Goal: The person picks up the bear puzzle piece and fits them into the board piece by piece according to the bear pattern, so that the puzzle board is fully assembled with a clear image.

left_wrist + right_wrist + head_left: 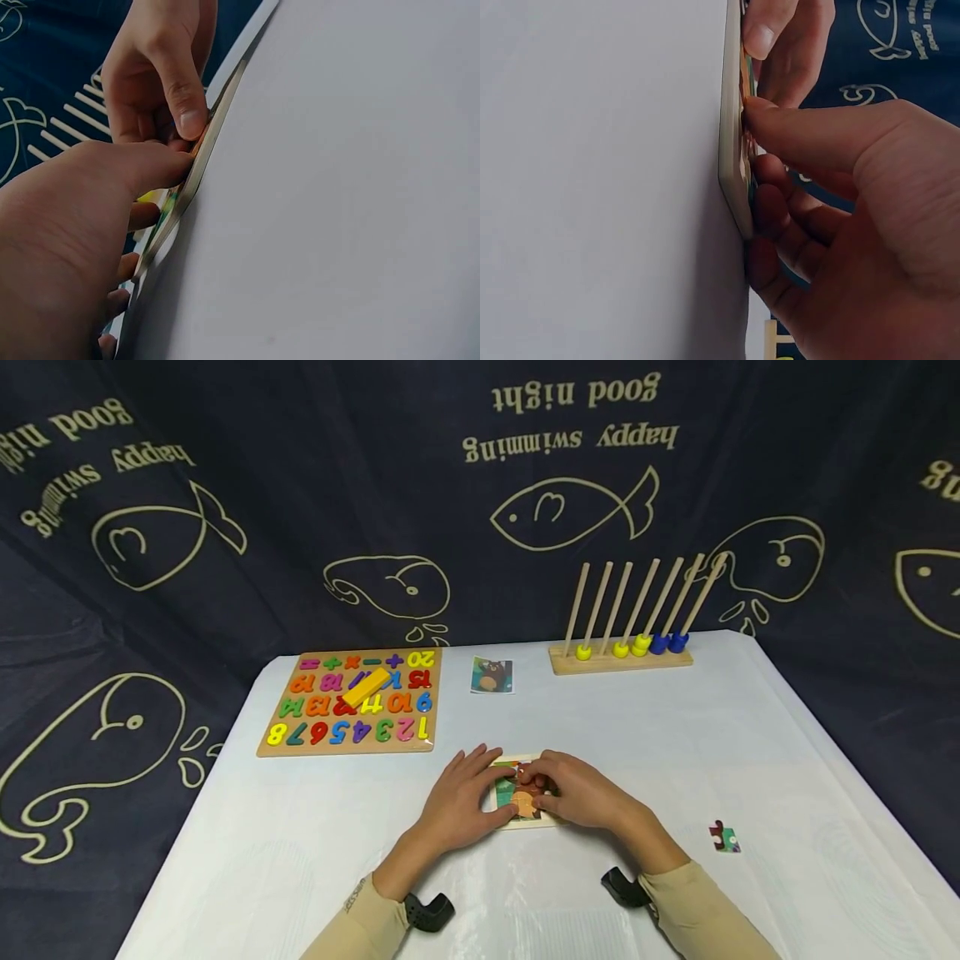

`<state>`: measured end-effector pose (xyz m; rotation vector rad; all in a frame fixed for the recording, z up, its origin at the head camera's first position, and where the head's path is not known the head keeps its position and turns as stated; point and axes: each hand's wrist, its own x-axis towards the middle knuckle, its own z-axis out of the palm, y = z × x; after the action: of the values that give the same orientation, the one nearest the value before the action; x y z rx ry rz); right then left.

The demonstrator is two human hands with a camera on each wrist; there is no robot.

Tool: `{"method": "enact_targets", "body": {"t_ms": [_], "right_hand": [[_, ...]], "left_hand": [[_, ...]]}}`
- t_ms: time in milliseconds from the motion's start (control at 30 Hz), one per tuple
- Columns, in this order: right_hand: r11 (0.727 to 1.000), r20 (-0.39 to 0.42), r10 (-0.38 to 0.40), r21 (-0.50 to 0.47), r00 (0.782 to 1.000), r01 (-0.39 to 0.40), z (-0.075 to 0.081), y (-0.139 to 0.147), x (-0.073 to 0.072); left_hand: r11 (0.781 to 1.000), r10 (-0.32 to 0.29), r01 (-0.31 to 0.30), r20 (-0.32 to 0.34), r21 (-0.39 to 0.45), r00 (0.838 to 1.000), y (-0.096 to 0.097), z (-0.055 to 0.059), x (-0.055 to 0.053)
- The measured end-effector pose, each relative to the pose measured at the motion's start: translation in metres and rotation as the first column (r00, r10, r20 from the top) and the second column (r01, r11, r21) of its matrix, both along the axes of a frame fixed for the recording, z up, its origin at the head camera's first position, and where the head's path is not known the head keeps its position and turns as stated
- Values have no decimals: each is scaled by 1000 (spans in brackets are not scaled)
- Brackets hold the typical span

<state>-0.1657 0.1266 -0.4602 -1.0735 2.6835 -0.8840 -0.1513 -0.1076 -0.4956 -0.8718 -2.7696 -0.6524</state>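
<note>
A small jigsaw puzzle (525, 806) with a pale wooden frame shows a brown animal on green. My left hand (463, 797) rests at its left side, fingers extended, thumb and index fingertips touching the picture. From the right, my right hand (583, 789) reaches over the puzzle with curled fingers. Its thumb and fingertips hold a piece that they mostly hide. In the right wrist view, the right hand (855, 202) has its thumb on the picture and other fingertips along the edge. The left wrist view shows both thumbs close together on the puzzle's frame (196, 176).
One loose puzzle piece (724, 837) lies to the right on the white table (600, 893). Farther back are a picture card (492, 676), a number board (270, 752) with a yellow block (366, 688) on it, and a wooden peg rack (621, 663) with yellow and blue beads.
</note>
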Motion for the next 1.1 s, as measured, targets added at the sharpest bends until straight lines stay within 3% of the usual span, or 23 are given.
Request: {"method": "enact_targets", "body": {"t_ms": [433,733,900,1100], "right_hand": [[1000,19,6,-16,1000,-6,-1,1,0],[995,88,29,-94,996,-20,2,11,-3],[994,88,-40,-98,995,49,8,26,-3],[982,95,-158,-87,983,166,17,64,5]], "left_hand": [[1000,-3,3,-15,-4,1000,0,-2,0],[1000,-3,3,-21,2,1000,1,0,1],[1000,-14,14,-25,-3,1000,2,0,0],[1000,-10,10,-10,-7,1000,1,0,1]]}}
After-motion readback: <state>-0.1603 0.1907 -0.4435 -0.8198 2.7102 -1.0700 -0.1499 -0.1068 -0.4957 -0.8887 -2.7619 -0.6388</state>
